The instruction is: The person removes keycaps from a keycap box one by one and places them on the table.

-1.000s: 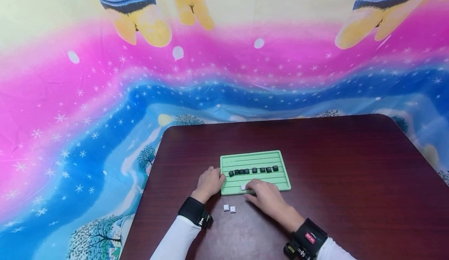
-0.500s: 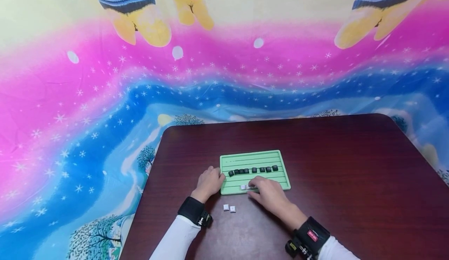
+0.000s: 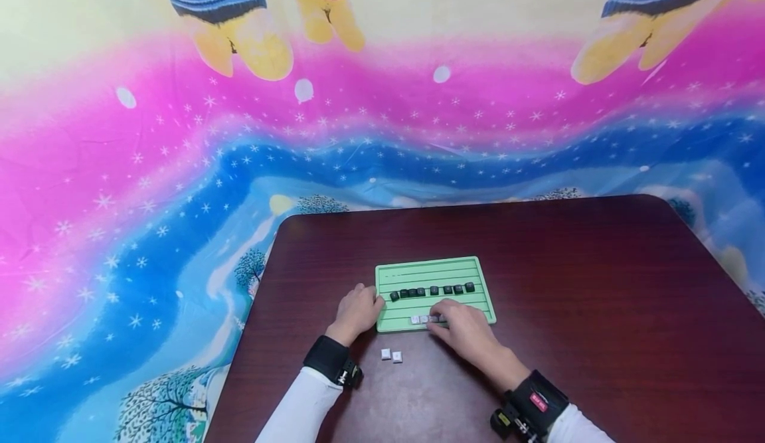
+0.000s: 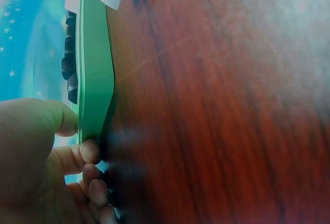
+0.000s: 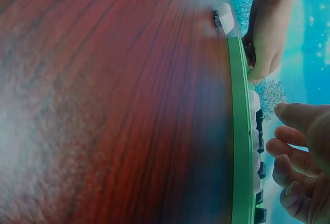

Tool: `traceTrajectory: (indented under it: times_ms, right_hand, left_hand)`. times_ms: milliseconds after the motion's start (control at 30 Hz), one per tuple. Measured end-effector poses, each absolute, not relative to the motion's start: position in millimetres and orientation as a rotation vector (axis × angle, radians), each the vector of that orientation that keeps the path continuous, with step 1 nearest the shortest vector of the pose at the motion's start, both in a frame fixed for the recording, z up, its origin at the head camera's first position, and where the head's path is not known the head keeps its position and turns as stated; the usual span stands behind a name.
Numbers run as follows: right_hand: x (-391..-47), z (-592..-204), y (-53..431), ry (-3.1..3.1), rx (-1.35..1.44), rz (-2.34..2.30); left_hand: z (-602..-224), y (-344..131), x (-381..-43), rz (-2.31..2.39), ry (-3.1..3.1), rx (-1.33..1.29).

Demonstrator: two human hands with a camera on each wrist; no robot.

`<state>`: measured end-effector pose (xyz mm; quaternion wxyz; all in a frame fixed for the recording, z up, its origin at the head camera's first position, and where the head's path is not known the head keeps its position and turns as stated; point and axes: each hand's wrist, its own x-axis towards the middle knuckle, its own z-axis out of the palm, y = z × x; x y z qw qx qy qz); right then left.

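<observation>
My left hand (image 3: 357, 311) pinches the left edge of a green ridged tray (image 3: 430, 269); in the left wrist view the thumb is above the rim and the index finger (image 4: 90, 152) against its side. Across the tray's middle runs a row of several black keycaps (image 3: 434, 290). White keycaps (image 3: 415, 319) stand in a row in the front groove, partly hidden by my right hand (image 3: 466, 329). That hand is over the row's right part. In the right wrist view its loosely bent fingers (image 5: 283, 164) and thumb are apart, with nothing between them.
Two white keycaps (image 3: 391, 356) lie on the dark wooden table (image 3: 597, 310) in front of the tray, near my left wrist. A patterned cloth (image 3: 382, 111) hangs behind the table's far edge.
My right hand has shifted a little to the right along the tray's front groove, and more of the white keycaps show beside it. The left hand and tray stay put.
</observation>
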<state>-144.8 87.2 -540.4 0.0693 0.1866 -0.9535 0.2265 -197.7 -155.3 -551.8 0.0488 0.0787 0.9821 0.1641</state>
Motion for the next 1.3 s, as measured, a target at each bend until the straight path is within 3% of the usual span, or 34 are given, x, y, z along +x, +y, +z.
traceTrajectory:
  times_ms: [1300]
  right_hand:
    - [-151.8,-541.9,112.8,-2.877,0.501,0.679]
  left_hand:
    - [-551.4,-154.2,-197.1,0.496,2.996,0.241]
